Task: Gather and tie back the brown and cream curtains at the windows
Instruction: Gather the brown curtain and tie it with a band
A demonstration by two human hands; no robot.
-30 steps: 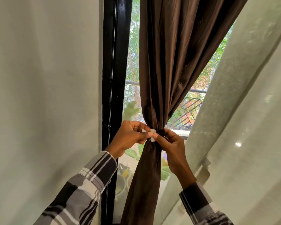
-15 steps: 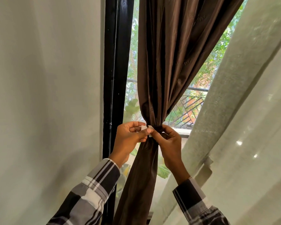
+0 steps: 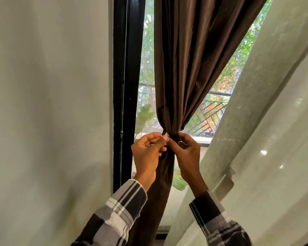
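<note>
You are pinching the tie band with both your left hand and right hand, cinching the brown curtain between them; the cream curtain is hanging beside your right hand.

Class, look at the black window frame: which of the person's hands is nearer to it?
Left. The left hand is just right of the black window frame; the right hand is beyond the brown curtain.

The brown curtain runs off the top edge, its tie mostly hidden behind the fingertips of the left hand and right hand
</note>
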